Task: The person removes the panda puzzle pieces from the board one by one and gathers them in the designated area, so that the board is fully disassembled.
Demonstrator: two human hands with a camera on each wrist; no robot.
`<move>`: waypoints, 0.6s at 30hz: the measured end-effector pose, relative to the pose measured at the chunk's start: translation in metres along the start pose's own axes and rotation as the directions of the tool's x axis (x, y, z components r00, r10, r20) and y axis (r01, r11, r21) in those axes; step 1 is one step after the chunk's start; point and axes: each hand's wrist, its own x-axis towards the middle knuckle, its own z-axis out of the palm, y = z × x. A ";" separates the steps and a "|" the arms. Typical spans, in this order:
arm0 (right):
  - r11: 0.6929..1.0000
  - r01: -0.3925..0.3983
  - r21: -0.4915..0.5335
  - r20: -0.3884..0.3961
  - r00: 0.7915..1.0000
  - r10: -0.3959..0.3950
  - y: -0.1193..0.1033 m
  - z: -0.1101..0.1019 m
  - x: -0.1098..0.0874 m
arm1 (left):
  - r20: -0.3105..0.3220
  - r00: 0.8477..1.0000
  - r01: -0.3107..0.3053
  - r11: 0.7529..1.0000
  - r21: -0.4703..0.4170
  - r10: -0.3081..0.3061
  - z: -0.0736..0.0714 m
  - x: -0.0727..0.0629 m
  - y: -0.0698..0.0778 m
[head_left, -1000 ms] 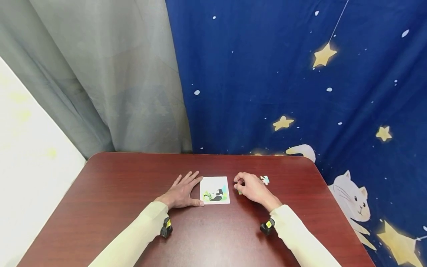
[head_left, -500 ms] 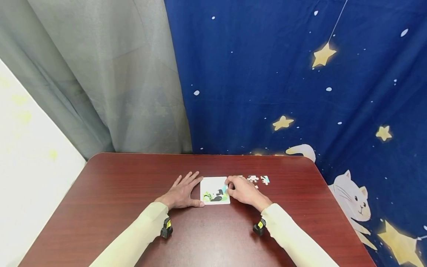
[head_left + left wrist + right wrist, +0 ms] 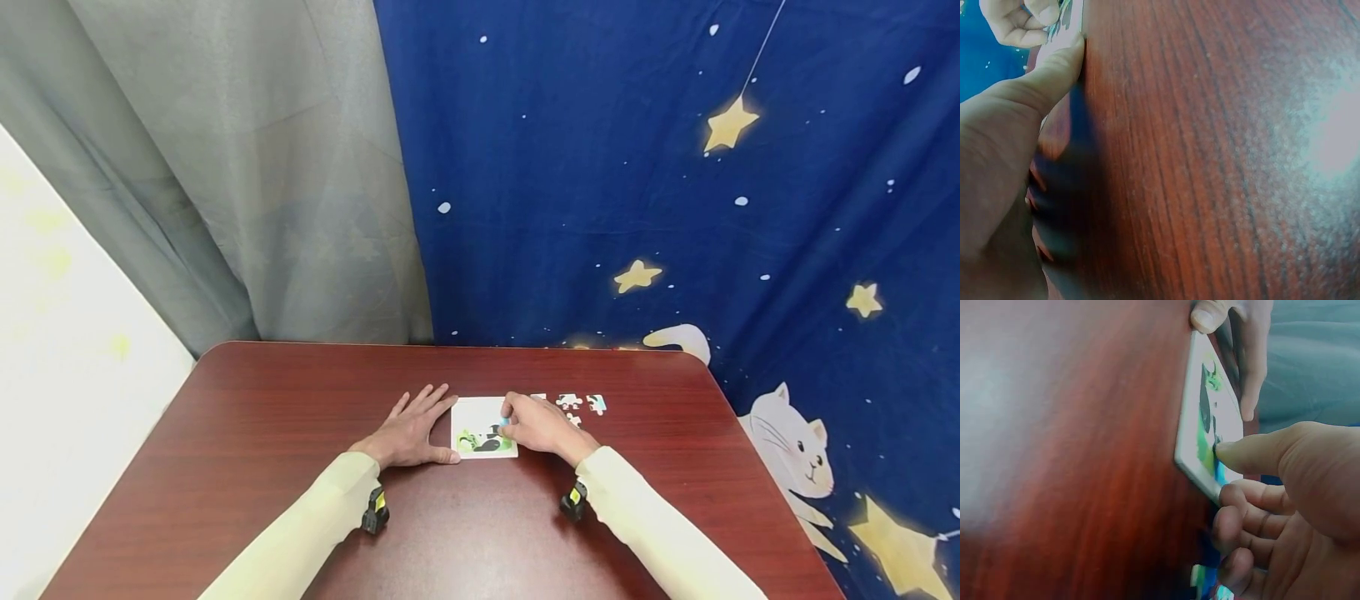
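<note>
In the head view, a square white puzzle board (image 3: 472, 410) with a black, green and light blue picture lies on the table. My left hand (image 3: 408, 432) rests spread flat at its left side, thumb and index finger against the edge. Over the board's right side, my right hand (image 3: 542, 427) has thumb and index finger close together, pinching a small bluish puzzle piece mostly hidden by the fingers. In the right wrist view, the thumb (image 3: 1247, 453) reaches over the board's face (image 3: 1191, 431), and the other fingers (image 3: 1229, 525) curl near its corner.
Several loose jigsaw pieces (image 3: 596, 404) lie on the dark red table (image 3: 300, 400) beyond and right of my right hand, some partly covered by it. A grey curtain (image 3: 322, 208) and a blue star-patterned curtain (image 3: 540, 208) hang behind the table.
My right hand has moved left from the loose pieces onto the right part of the board, uncovering more loose pieces. The left hand and board have stayed in place.
</note>
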 end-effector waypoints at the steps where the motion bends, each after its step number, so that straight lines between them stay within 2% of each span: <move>1: 1.000 -0.002 -0.008 0.008 1.000 0.002 -0.001 -0.001 0.002 | 0.001 1.000 0.001 1.000 -0.001 -0.001 0.001 0.001 -0.001; 7: 1.000 -0.013 -0.022 0.034 0.999 0.013 -0.002 -0.003 0.006 | -0.003 1.000 -0.018 0.999 -0.029 0.018 0.003 0.002 -0.001; 18: 1.000 -0.010 0.003 -0.007 1.000 0.010 -0.003 -0.002 0.003 | 0.005 1.000 -0.005 1.000 0.002 0.005 -0.001 0.000 -0.001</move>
